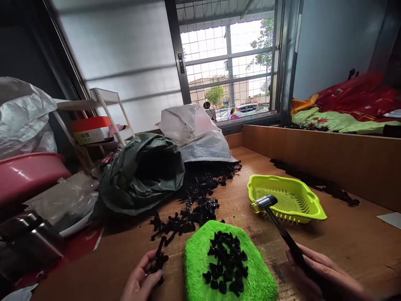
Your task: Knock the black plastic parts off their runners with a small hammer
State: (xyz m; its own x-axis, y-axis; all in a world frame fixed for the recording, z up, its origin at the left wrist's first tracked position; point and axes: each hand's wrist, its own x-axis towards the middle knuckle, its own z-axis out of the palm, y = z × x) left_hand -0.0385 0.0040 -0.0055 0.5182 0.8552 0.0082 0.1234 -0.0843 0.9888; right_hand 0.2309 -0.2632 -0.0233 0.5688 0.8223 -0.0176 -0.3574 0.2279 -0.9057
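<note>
My left hand (142, 278) pinches a small cluster of black parts (160, 260) just left of a bright green fuzzy pad (200, 259). On that pad lies a group of small black pieces (228, 261) with rounded heads. My right hand (327, 269) is wrapped round the dark handle of a hammer (283, 234). The hammer's head, metal at one end and yellowish clear at the other, is raised in front of a yellow-green plastic basket (313, 205). Past the pad, a heap of similar black parts (200, 211) spreads over the wooden table.
A dark green woven sack (140, 175) lies with its mouth facing me, beside a white sack (200, 138). More black parts (316, 182) line the wooden side board (328, 156). A steel flask (34, 234) and a pink basin (31, 175) stand at left.
</note>
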